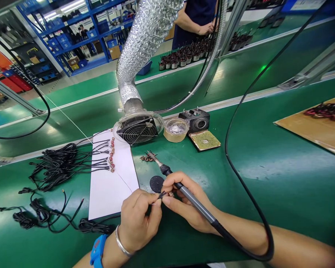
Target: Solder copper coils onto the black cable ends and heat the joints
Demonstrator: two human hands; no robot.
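Observation:
My right hand [184, 203] is closed around a soldering iron [181, 186]; its tip points up and left toward a small heap of parts [147, 158]. With its fingertips it also pinches a tiny copper-coloured part [170, 194]. My left hand [138, 219] is closed in a pinch on a thin black wire end [162, 194] that meets that part. A blue band and a silver bracelet sit on my left wrist. A round black disc [156, 183] lies just above the two hands.
A white sheet [111, 186] carries a row of black leads with small coils. Loose black cables [53, 167] lie left. A fume extractor fan [138, 130] on a foil hose, a solder pot [175, 129], an iron stand [197, 120], a sponge pad [204, 140] stand behind. Another person [197, 18] stands beyond.

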